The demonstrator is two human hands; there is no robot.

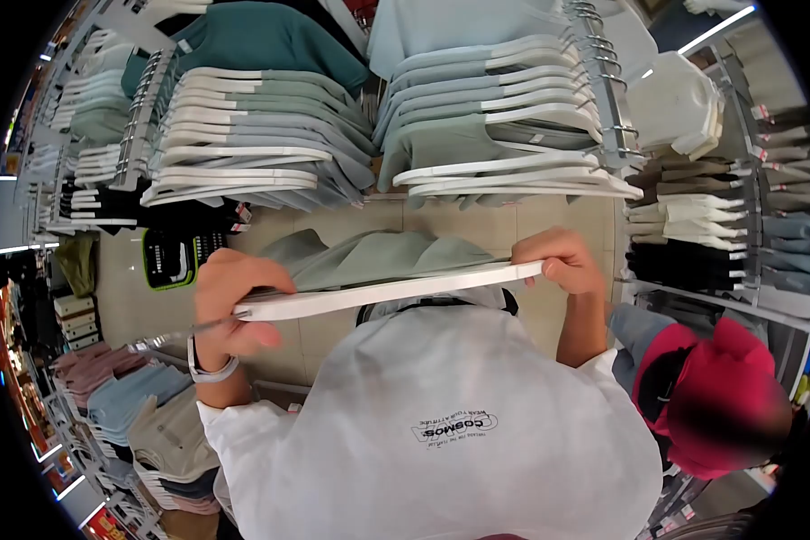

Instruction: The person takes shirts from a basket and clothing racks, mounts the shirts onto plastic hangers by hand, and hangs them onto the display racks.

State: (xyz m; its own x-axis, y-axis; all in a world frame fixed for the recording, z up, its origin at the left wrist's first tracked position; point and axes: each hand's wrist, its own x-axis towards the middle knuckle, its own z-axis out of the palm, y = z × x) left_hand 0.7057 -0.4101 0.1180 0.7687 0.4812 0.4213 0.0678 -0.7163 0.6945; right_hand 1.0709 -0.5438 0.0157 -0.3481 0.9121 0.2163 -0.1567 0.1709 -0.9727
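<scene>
A white clothes hanger [391,292] lies almost level across my front, with a grey-green garment [396,252] hanging on its far side. My left hand [229,297] is closed around the left end, fingers above and thumb below. From there a thin metal piece [166,337] sticks out to the left; its exact shape is blurred. My right hand [562,261] pinches the other end between thumb and bent fingers. A silver band [214,369] circles my left wrist.
Ahead, hangers with green and blue-grey garments fill a left rack [243,135] and a right rack [504,117]. A green-edged black basket [173,261] stands on the floor. Folded clothes [144,405] lie at lower left. A person in a red top [729,396] is close on my right.
</scene>
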